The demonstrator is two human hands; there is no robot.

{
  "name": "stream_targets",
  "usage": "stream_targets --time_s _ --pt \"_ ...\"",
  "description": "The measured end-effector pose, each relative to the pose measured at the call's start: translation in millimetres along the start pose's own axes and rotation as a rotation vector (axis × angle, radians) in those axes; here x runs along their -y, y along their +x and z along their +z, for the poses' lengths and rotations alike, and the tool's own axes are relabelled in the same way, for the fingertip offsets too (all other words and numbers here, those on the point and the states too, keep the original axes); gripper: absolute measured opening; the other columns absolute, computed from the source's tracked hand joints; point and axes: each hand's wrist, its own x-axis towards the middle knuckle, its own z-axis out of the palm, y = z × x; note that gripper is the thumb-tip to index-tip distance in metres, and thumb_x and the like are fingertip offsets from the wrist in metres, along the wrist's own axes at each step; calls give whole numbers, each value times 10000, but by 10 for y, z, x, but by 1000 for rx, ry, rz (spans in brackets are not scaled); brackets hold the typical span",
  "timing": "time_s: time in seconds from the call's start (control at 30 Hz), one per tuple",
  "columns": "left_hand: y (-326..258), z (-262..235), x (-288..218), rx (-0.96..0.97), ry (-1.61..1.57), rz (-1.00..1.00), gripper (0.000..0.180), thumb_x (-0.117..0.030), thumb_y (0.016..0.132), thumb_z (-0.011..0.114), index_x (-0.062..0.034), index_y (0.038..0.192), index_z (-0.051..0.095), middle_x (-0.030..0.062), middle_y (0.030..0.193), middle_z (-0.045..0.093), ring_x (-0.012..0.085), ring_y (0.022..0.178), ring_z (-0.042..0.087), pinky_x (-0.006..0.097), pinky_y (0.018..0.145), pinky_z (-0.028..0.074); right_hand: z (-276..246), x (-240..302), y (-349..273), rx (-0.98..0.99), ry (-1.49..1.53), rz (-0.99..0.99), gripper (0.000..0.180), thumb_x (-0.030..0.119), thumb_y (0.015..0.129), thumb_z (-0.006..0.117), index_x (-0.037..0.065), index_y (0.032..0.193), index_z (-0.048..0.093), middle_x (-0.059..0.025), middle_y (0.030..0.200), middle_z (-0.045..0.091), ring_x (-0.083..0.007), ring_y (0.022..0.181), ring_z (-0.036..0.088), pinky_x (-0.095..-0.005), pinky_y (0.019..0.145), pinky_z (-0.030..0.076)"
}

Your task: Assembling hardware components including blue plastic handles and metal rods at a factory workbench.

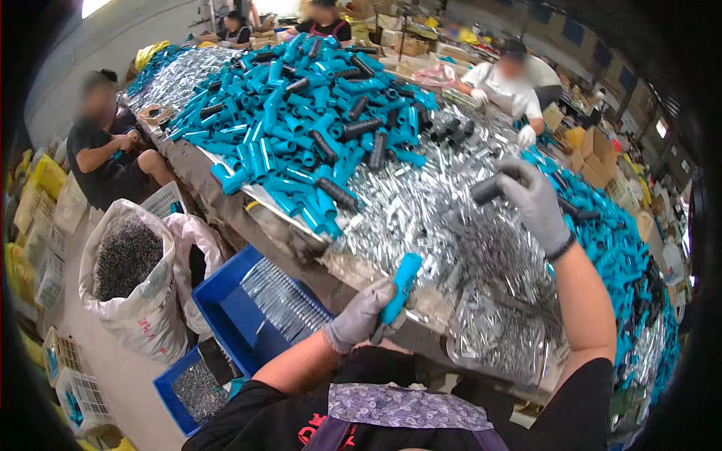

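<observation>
Gloved, the left hand [361, 316] is clamped around a blue plastic tube handle [398, 288] at the near edge of the surface [301, 248]; the right hand [535, 204] grips a black tube handle [487, 189] above it. Both tubes look light, rigid and probably smooth, best held mid-length.

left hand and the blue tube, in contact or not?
Touching. The head view shows the gloved left hand with its fingers wrapped around the lower part of the blue tube, whose upper end sticks up out of the fist above the table edge.
</observation>
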Motion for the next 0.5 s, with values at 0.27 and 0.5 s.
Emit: stream_targets --time_s 0.27,0.5 --pt "-597 713 -6 60 24 -94 535 -573 968 549 -48 1064 583 45 773 638 104 528 558 228 461 441 -59 414 -1589 -60 -219 71 414 407 919 677 -4 952 717 -32 738 619 -90 622 571 -248 557 450" --pt "-852 1208 181 100 130 -142 515 -541 977 556 -36 1076 557 71 848 644 103 532 562 218 433 433 -326 557 -2289 -58 124 275 290 252 911 711 -2 1049 677 -35 881 666 -87 719 631 -224 654 515"
